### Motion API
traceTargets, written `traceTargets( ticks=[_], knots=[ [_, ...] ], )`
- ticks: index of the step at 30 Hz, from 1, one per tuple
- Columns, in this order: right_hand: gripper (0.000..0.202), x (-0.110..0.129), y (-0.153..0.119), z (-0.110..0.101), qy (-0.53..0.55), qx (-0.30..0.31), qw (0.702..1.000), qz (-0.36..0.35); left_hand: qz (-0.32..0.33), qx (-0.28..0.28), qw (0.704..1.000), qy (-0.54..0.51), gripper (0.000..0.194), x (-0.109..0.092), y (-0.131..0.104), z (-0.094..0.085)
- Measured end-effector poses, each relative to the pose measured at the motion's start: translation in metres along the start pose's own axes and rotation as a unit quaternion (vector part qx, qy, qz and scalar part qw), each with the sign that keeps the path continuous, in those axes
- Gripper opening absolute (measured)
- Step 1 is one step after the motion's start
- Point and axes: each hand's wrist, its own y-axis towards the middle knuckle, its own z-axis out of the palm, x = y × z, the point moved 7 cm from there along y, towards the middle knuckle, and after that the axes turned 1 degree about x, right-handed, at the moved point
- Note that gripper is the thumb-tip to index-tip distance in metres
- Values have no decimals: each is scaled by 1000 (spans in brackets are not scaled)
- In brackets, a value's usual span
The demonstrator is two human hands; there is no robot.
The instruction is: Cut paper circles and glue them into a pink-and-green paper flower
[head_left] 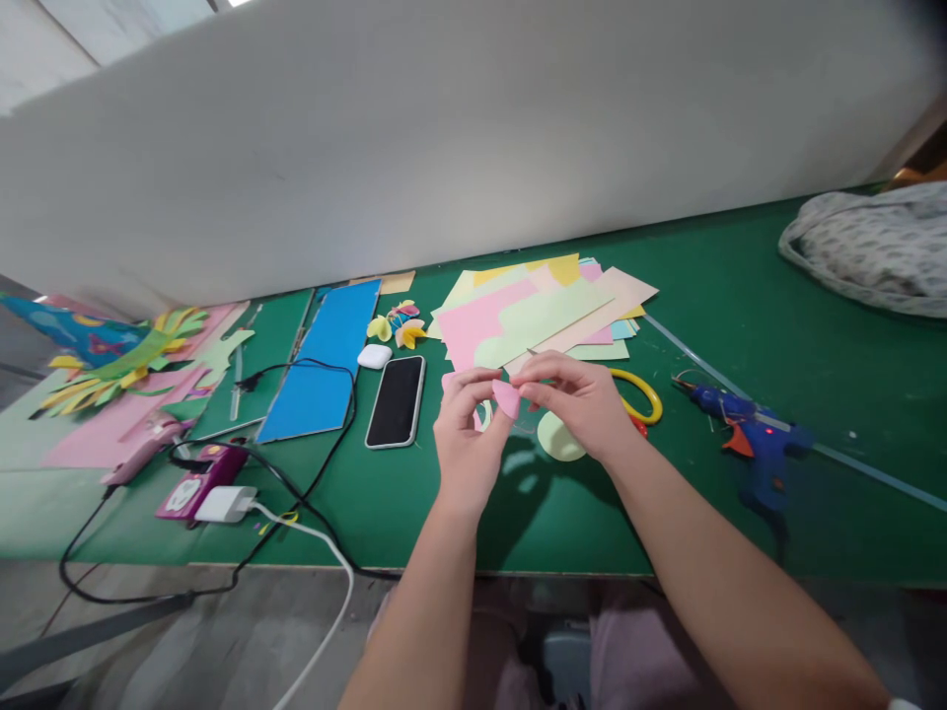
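Over the front middle of the table, my left hand (472,424) holds a small folded piece of pink paper (506,398) between thumb and fingers. My right hand (573,399) meets it there, thumb and forefinger pinched at the paper's right edge. More pink paper shows by the left fingertips; whether it is the same piece I cannot tell. Below the right hand lies a pale green paper circle (558,439), partly covered by the palm. Scissors with a yellow handle (642,394) lie under the right hand, their blades mostly hidden.
Behind my hands is a pile of coloured paper (488,320). A phone (397,402), white case (374,356) and blue board (326,355) lie left, near a power strip (203,478) with trailing cables. Right are a lit blue glue gun (769,444) and a cloth bag (865,247).
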Motion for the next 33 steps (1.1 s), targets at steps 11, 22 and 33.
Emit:
traceTargets(
  ticks=[11, 22, 33],
  knots=[
    [9, -9, -2, 1, 22, 2, 996, 89, 198, -56, 971, 124, 13, -25, -8, -6],
    [18, -26, -2, 8, 45, 38, 985, 160, 260, -42, 936, 234, 16, -27, -12, -6],
    [13, -24, -2, 8, 40, 17, 990, 133, 192, -29, 961, 196, 8, -21, -7, -8]
  ],
)
